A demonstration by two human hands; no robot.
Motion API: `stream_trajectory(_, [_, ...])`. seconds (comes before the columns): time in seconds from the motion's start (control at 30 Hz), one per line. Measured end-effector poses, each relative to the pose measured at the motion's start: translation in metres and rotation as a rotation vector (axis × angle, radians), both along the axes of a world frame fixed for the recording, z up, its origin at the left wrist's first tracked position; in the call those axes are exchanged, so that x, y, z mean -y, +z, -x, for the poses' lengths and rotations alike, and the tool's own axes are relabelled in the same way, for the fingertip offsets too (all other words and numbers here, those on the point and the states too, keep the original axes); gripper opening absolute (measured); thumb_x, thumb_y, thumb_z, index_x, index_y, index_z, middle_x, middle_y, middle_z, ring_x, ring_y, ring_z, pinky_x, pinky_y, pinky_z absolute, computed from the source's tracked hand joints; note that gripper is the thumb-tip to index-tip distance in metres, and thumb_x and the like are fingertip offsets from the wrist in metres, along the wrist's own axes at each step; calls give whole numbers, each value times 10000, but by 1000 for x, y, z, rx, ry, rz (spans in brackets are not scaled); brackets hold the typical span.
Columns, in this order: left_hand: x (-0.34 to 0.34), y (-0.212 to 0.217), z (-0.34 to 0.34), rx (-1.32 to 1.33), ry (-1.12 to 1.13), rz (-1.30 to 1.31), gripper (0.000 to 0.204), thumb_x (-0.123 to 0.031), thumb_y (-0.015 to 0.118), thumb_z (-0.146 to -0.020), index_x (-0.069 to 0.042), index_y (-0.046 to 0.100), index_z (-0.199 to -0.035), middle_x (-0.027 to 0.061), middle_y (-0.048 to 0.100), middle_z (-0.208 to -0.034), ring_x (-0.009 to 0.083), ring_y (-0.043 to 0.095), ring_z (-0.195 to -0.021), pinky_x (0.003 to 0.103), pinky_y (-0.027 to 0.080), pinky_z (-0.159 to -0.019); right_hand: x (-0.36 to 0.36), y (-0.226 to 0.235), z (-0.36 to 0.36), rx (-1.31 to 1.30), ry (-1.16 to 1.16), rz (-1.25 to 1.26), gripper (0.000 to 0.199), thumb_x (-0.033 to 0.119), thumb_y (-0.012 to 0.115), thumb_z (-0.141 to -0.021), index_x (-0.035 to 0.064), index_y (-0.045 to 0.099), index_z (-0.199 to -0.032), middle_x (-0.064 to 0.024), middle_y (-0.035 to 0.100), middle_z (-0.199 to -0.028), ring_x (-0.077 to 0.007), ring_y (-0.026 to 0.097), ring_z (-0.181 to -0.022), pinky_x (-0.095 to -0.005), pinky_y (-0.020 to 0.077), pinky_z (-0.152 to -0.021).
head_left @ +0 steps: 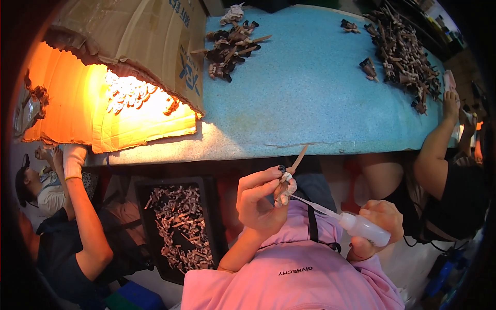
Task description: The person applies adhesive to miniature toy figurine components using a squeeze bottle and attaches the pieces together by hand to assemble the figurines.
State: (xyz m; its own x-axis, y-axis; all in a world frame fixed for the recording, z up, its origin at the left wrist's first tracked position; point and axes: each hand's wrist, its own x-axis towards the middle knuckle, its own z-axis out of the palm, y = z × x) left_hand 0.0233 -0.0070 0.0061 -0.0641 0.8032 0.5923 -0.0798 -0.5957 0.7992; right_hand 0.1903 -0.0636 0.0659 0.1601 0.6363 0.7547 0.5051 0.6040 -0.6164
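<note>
In front of my chest, my left hand [262,209] pinches a small figurine [283,190] with a dark top, a white band and a brownish lower part. A flat, tan, blade-like piece [298,159] sticks up from the figurine. My right hand [386,214] is wrapped round a translucent white squeeze bottle [373,231]. The bottle lies tilted, and its long thin nozzle [315,206] reaches the lower part of the figurine; whether it touches, I cannot tell.
Piles of similar figurines [405,57] [232,46] lie on the blue table [294,98]. A torn cardboard box [150,39], brightly lit inside, stands at the left over small pale pieces [126,93]. A black crate [216,214] of small parts sits below. Co-workers' arms [90,227] [434,150] flank me.
</note>
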Motion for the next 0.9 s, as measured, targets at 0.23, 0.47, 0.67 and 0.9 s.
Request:
stream_trajectory(0.23, [1, 0, -1, -25, 32, -18, 326, 105, 639, -704, -9, 453, -946, 154, 483, -969, 309, 618, -793, 405, 563, -688, 0, 1, -3, 46, 70, -12, 377, 268, 759, -601, -30, 581, -747, -39, 469, -449, -134, 415, -322, -227, 308, -304])
stream_trajectory(0.47, [-1, 4, -4, 75, 0, -26, 319, 110, 640, -697, -12, 463, -933, 147, 489, -952, 296, 615, -782, 426, 561, -698, 0, 5, -5, 56, 135, 7, 388, 273, 762, -600, -32, 592, -768, -43, 495, -480, -137, 426, -332, -225, 311, -296])
stream_trajectory(0.67, [-1, 2, -2, 84, 0, -30, 318, 105, 641, -699, -15, 463, -934, 145, 490, -948, 296, 612, -788, 442, 556, -709, 0, 5, -3, 77, 131, -2, 373, 273, 767, -594, -17, 588, -746, -43, 503, -488, -142, 438, -336, -226, 323, -289])
stream_trajectory(0.9, [-2, -1, 0, 36, 2, -49, 326, 92, 646, -702, -20, 461, -945, 148, 491, -948, 307, 613, -781, 436, 555, -706, -1, 8, -6, 85, 160, -9, 381, 273, 769, -594, -17, 580, -751, -46, 507, -489, -137, 432, -326, -223, 318, -280])
